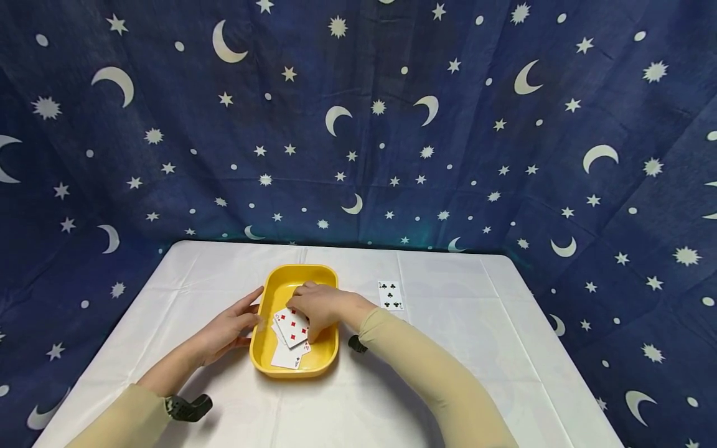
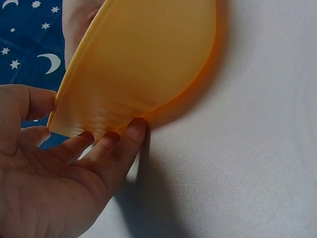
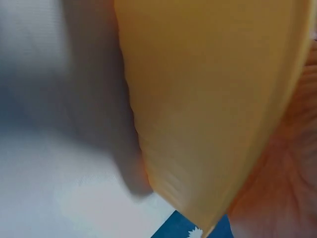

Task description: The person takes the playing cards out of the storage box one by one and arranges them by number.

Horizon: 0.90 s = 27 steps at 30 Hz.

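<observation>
Left hand (image 1: 226, 330) is lying open, straight fingers touching the left wall of the yellow tray (image 1: 270, 287). The tray is sitting mid-table, long axis running near to far. Right hand (image 1: 316, 305) is reaching inside, fingers curling onto the playing cards (image 1: 291, 333).

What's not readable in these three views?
- Right hand fingertips: head view, hidden under the hand inside the yellow tray.
- Lower playing cards: faces covered by the top card.
- Cards in both wrist views: blocked by the tray wall.
- Right wrist view: blurred.
</observation>
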### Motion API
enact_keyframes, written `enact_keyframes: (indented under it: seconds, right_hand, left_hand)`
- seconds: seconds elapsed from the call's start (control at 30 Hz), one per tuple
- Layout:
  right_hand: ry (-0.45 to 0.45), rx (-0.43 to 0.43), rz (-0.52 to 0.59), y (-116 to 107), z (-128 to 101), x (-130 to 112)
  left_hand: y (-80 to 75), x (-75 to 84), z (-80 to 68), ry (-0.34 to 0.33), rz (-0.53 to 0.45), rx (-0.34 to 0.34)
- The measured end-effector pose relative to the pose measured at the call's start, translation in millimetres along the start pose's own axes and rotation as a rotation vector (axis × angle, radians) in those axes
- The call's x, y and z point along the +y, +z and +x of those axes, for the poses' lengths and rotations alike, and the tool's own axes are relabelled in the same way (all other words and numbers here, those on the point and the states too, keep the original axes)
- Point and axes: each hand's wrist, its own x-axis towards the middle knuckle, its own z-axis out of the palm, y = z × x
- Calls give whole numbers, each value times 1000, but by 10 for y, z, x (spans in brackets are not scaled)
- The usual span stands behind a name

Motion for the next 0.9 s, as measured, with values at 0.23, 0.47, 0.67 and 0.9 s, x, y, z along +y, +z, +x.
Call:
enact_keyframes:
  seconds: [0.23,0.47,0.67,0.9]
  right_hand:
    - [10,72,59,-119,-151,58]
    - [27,183,133,-333,-459,177]
    - [76,265,158,-445,-803,419]
    - [240,284,228,-446,-1230,872]
  left_hand:
    - [3,-3,11,1,-9,-8]
    - [-3,-8,10,6,1,1]
    - [6,-17,25,7,13,0]
    - [3,-32,28,10,28,3]
